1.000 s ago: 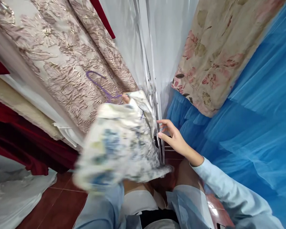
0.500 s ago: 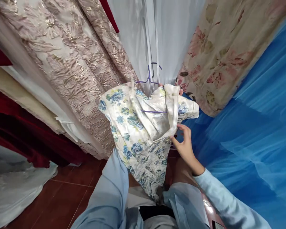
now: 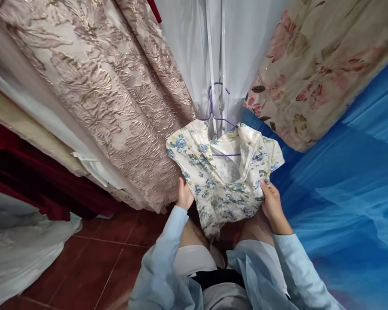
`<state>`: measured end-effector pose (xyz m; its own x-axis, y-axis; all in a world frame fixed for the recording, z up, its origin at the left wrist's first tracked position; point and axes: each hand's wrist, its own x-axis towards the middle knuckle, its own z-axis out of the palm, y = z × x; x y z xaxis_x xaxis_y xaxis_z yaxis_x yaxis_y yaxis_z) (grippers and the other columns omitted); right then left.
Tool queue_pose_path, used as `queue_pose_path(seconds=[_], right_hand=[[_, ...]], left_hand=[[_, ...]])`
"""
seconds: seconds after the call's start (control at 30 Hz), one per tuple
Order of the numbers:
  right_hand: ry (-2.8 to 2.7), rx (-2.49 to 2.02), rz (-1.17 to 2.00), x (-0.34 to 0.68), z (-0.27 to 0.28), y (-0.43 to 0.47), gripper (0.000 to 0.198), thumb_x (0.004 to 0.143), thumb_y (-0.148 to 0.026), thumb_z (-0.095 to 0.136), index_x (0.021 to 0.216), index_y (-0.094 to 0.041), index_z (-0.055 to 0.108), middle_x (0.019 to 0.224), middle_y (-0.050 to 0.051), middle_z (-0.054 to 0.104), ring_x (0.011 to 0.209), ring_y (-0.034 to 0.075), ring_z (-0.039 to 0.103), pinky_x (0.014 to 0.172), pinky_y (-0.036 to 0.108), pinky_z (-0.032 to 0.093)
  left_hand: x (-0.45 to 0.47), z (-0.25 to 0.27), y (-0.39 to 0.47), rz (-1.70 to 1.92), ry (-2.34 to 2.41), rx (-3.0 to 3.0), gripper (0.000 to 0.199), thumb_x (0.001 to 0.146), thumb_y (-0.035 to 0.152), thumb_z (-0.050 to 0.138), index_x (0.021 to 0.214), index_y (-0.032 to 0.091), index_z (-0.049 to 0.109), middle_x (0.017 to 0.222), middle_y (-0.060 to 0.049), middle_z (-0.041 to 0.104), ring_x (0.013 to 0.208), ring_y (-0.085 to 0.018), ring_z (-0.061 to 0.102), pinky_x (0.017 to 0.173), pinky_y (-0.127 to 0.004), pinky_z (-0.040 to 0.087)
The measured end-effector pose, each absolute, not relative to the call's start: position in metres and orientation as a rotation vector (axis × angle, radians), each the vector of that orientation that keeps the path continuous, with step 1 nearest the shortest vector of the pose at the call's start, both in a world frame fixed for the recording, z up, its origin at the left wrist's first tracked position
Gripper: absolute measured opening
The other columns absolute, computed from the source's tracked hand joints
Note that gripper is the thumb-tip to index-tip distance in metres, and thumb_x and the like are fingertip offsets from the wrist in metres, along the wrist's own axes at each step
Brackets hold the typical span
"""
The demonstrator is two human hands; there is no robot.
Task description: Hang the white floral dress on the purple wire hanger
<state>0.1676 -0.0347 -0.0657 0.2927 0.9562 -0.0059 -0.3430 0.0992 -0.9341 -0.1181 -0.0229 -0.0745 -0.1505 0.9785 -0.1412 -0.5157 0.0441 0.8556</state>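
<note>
Two bare hands, well apart, one at each side of the blouse – blouse sits between them, out in front of the person, above the knees. Collar end points away from the body, hem end comes back toward the lap. Length runs fore-and-aft, foreshortened; shoulders spread left to right, roughly level. Neither hand clearly nearer: left hand at the left side edge, right hand at the right side edge below the sleeve.

Right hand pinches the fabric, thumb on the front, other fingers mostly out of sight behind. Left hand is up against the edge, thumb raised; its fingers are hidden, so can't tell how firmly it grips, if at all.

Hanger, purple, is inside the blouse: lower bar shows across the open neck, hook stands out past the collar, away from the person. Hook overlaps the white straps in view – touching or apart, can't tell.

No box or bin in view; only the blouse contains anything. Around it: pink brocade on the left, white cloth straight ahead, floral dress and blue tulle on the right, red tiles below.
</note>
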Motion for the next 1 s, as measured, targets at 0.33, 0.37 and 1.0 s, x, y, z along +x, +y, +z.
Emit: queue_pose_path(seconds=[0.33,0.37,1.0], right_hand=[[-1.239,-1.338,0.493,0.115,-0.09,-0.074,0.034,0.088,-0.046,0.066,0.107,-0.017,0.064,0.105,0.012,0.068,0.1,0.026,0.063,0.092,0.04,0.049],[-1.364,-1.289,0.683,0.111,-0.089,-0.073,0.03,0.091,-0.046,0.063,0.102,-0.018,0.065,0.097,0.009,0.07,0.092,0.024,0.065,0.086,0.038,0.05],[-1.404,-1.181,1.271,0.059,-0.081,-0.053,0.033,0.087,-0.047,0.057,0.067,-0.022,0.047,0.052,-0.006,0.044,0.049,0.011,0.038,0.051,0.025,0.028]], left_hand=[[-0.042,-0.111,-0.045,1.499,1.207,0.74,0.049,0.066,0.025,0.07,0.114,0.016,0.068,0.112,-0.009,0.075,0.118,-0.029,0.064,0.107,-0.041,0.045],[-0.041,-0.11,-0.047,1.508,1.198,0.715,0.05,0.066,0.026,0.069,0.115,0.016,0.068,0.113,-0.009,0.074,0.117,-0.029,0.065,0.106,-0.041,0.046],[-0.084,-0.105,-0.068,1.796,1.422,0.857,0.065,0.073,0.031,0.075,0.133,0.016,0.056,0.139,-0.015,0.06,0.129,-0.03,0.058,0.113,-0.042,0.043]])
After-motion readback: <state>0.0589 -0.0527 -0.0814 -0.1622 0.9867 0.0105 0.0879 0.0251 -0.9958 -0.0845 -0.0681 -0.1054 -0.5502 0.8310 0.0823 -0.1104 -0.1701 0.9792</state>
